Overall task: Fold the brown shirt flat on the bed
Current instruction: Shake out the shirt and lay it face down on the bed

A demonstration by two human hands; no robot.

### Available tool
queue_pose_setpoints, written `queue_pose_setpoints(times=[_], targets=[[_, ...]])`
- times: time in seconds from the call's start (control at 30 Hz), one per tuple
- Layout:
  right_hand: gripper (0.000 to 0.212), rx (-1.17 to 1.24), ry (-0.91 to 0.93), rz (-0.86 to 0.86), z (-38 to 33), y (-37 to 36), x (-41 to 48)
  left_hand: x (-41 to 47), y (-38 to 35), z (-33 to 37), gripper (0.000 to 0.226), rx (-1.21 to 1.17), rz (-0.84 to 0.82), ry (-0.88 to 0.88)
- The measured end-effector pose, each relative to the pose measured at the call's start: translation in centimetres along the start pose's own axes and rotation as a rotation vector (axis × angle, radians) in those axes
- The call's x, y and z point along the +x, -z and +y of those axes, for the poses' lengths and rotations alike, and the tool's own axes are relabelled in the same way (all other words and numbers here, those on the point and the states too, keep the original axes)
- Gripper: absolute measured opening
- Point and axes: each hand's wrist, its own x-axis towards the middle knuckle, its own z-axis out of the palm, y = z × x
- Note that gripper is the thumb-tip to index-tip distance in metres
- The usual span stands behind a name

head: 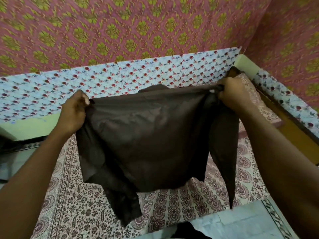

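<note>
The brown shirt [148, 138] hangs spread out in the air above the bed [82, 207], which is covered by a patterned sheet. My left hand [74, 112] pinches the shirt's upper left corner. My right hand [231, 92] grips the upper right corner, and the top edge is stretched taut between them. Both sleeves dangle down, one at the lower left and one at the right. The collar peeks up behind the top edge.
The bed meets a wall with floral paper [120, 75] at the far side. A wooden bed frame edge [290, 128] runs along the right. Tiled floor [241, 225] shows at the lower right, with a dark item [188, 232] at the bottom edge.
</note>
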Motion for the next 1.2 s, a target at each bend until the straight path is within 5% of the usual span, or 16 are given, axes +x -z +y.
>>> queue_pose_setpoints(times=[0.37,0.6,0.87,1.1,1.2], targets=[[0.028,0.053,-0.001,-0.31,4.8,-17.9,12.0,8.3,-14.1,-8.4,0.03,0.269,0.036,0.382],[0.021,0.025,0.004,-0.382,5.6,-31.6,18.2,11.1,-22.4,-17.6,0.065,0.334,-0.085,0.432],[0.029,0.022,0.057,-0.576,5.7,-44.9,21.6,13.8,-30.5,-28.7,0.069,0.461,-0.254,0.412],[0.044,0.038,-0.124,-0.527,5.5,-54.7,27.7,18.6,-35.9,-35.9,0.09,0.535,-0.311,0.462],[0.042,0.032,-0.145,-0.558,6.0,-59.2,29.9,20.0,-37.7,-38.8,0.123,0.733,-0.452,0.462]])
